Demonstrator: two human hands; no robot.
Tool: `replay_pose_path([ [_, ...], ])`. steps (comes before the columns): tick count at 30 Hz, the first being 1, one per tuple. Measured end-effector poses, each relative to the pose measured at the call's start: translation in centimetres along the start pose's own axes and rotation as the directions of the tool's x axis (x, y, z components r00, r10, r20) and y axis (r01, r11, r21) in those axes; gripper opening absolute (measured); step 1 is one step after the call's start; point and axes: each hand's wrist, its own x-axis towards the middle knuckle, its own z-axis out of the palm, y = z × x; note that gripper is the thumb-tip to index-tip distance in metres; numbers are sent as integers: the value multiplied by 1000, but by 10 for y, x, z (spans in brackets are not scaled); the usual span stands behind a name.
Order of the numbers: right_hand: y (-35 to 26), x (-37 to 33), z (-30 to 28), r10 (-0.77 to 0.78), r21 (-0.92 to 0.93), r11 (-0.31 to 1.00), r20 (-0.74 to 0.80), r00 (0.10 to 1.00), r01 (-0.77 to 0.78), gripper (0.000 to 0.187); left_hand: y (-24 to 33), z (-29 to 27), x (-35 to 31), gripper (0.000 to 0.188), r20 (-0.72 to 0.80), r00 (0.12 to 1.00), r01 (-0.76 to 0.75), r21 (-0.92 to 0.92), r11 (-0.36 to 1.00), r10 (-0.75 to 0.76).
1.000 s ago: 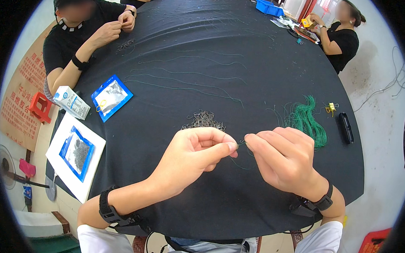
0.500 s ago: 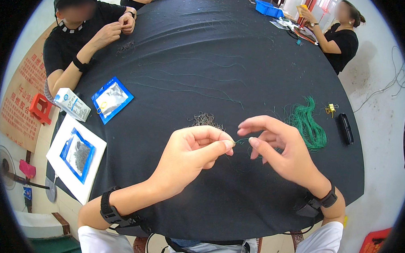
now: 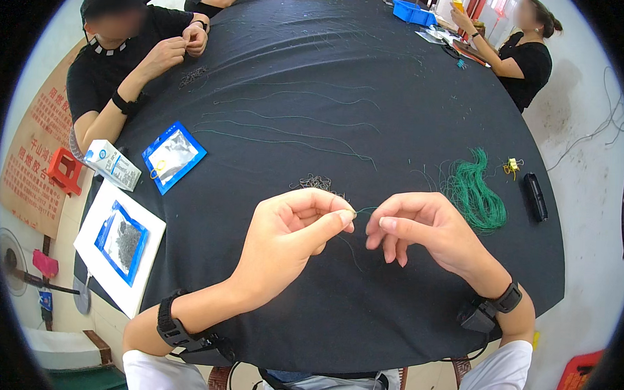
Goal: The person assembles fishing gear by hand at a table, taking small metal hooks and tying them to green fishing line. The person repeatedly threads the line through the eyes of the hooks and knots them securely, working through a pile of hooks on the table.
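Note:
My left hand (image 3: 290,239) is closed in a pinch, thumb against forefinger, on a green thread (image 3: 366,210). Whether a small hook is also in that pinch is hidden by the fingertips. Just to its right, my right hand (image 3: 427,233) has its fingers loosely curled, with the thumb laid along the forefinger. The short stretch of thread runs from the left fingertips to the right forefinger. A thin loose strand hangs below the hands. Right behind my left hand lies a pile of small dark metal hooks (image 3: 316,183), partly covered by it.
A green thread bundle (image 3: 478,197), yellow clip (image 3: 511,167) and black case (image 3: 534,197) lie right. Single threads (image 3: 293,136) stretch across the black cloth (image 3: 296,60). Left are blue-edged packets (image 3: 174,156), a white board (image 3: 133,288) and a carton (image 3: 114,164). Co-workers sit around the table.
My right hand has moved slightly down and turned, its raised fingers folding inward. The thread's small loop between the hands is now a short, straighter stretch. My left hand has shifted slightly up and left.

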Motion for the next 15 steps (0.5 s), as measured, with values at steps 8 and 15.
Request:
replay_pose_path([
  [8, 6, -2, -1, 3, 15, 1000, 46, 999, -4, 19, 1, 3, 0, 10, -1, 1000, 11, -6, 1000, -11],
  [15, 6, -15, 20, -457, -457, 839, -295, 839, 296, 10, 2, 2, 3, 15, 18, 994, 113, -205, 972, -112],
])
